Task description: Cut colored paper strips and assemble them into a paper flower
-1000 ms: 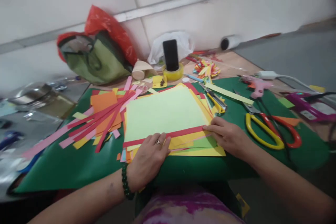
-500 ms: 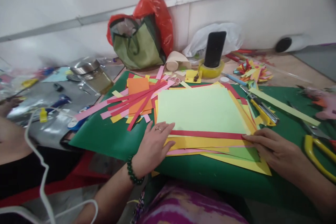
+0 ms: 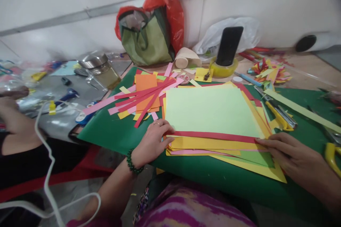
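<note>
A narrow red paper strip (image 3: 213,136) lies along the near edge of a pale green sheet (image 3: 205,108), on top of a stack of coloured papers. My left hand (image 3: 151,143) has its fingers and thumb closed at the strip's left end. At the right end, the fingertips of my right hand (image 3: 289,152) pinch the strip; that thumb is mostly hidden. Yellow paper (image 3: 202,143), with pink and green edges below it, shows on the near side of the strip. Under the stack lies a dark green sheet (image 3: 112,134).
Red and pink strips lie across orange paper (image 3: 146,87) at left. A yellow-handled cutter (image 3: 279,115) and scissors (image 3: 331,156) are at right. Behind stand a phone (image 3: 229,46) in a tape roll (image 3: 225,68), a bag (image 3: 146,40) and a glass jar (image 3: 102,72). Another person's arm (image 3: 16,127) is at far left.
My left hand has drawn its spread fingers in from the pale green sheet and closed them at the strip's left end. My right hand stays at the right end. The whole view has shifted slightly.
</note>
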Action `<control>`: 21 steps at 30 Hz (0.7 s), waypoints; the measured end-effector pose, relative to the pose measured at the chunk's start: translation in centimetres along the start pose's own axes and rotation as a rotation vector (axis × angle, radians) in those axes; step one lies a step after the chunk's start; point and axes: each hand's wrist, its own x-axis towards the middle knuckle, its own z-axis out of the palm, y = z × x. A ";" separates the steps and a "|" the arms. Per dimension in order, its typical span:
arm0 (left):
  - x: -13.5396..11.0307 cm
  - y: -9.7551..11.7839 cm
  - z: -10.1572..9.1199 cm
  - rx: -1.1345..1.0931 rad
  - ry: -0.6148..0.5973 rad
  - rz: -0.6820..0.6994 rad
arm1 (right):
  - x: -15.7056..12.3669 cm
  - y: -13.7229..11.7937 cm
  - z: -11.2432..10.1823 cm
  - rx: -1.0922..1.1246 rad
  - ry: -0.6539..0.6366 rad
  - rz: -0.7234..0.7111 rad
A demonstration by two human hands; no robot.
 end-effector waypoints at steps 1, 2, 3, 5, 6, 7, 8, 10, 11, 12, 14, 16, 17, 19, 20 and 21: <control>0.0 -0.1 0.0 -0.001 0.005 -0.005 | 0.0 0.1 0.0 0.001 -0.012 0.011; -0.1 -0.2 0.1 0.006 0.013 -0.012 | -0.1 0.2 0.0 0.004 -0.024 0.030; -0.2 -0.4 0.1 0.018 0.024 -0.018 | -0.1 0.2 0.0 0.010 -0.036 0.051; -0.2 -0.7 0.1 0.050 0.048 -0.017 | -0.2 0.2 0.1 0.021 -0.049 0.089; -0.3 -0.8 0.1 0.067 0.058 -0.010 | -0.2 0.2 0.1 0.024 -0.051 0.104; -0.3 -1.0 0.1 0.081 0.069 0.002 | -0.2 0.2 0.2 0.026 -0.045 0.114; -0.4 -1.1 0.0 0.090 0.085 0.015 | -0.2 0.2 0.3 0.027 -0.031 0.120; -0.4 -1.3 -0.2 0.102 0.127 0.040 | -0.3 0.2 0.6 0.029 0.001 0.120; -0.4 -1.4 -0.3 0.110 0.144 0.052 | -0.3 0.3 0.7 0.027 0.010 0.116; -0.3 -1.5 -0.4 0.118 0.150 0.066 | -0.4 0.4 0.7 0.025 0.011 0.112; -0.2 -1.7 -0.6 0.132 0.126 0.100 | -0.5 0.6 0.8 0.015 -0.003 0.104; 0.0 -1.9 -0.9 0.144 0.082 0.140 | -0.7 0.8 0.7 0.000 -0.006 0.093; 0.1 -2.0 -1.0 0.150 0.065 0.161 | -0.7 0.9 0.6 -0.004 0.000 0.083; 0.2 -2.1 -1.3 0.165 0.051 0.204 | -0.7 1.0 0.6 -0.011 0.014 0.056; 0.2 -2.1 -1.4 0.174 0.046 0.225 | -0.7 1.0 0.6 -0.016 0.021 0.041; 0.2 -2.1 -1.5 0.184 0.040 0.244 | -0.7 1.0 0.6 -0.018 0.032 0.026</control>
